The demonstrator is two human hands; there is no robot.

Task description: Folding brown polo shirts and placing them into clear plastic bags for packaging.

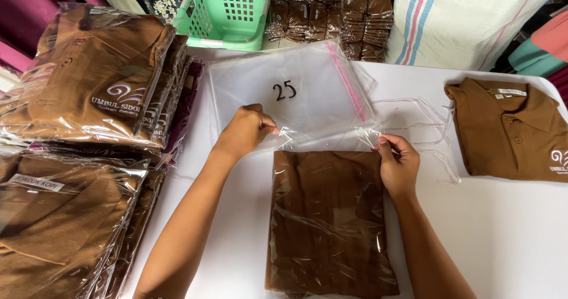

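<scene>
Head view, looking down on a white table [509, 228]. A folded brown shirt in a clear plastic bag [328, 222] lies flat at centre, its long axis running away from the person, open end at the far side. Both hands sit at that far end, one at each corner of the bag's mouth.

Left hand [245, 130]: fingers pinched narrow on the loose plastic flap at the far-left corner, gripping film rather than cloth. Right hand [397, 163]: fingers curled shut on the flap at the far-right corner. The two hands are near level, the left slightly farther out; the bagged shirt extends from them back toward the person's body, between the forearms.

Just beyond the hands lies a stack of empty clear bags [290, 92] with a pink seal strip, touching or overlapping the flap; I cannot tell which. Far right, well apart, an unbagged brown polo shirt [509, 130] lies flat. Left edge: piles of bagged brown shirts [89, 80]. Far side: a green plastic basket [228, 12] and a striped white sack [467, 18].
</scene>
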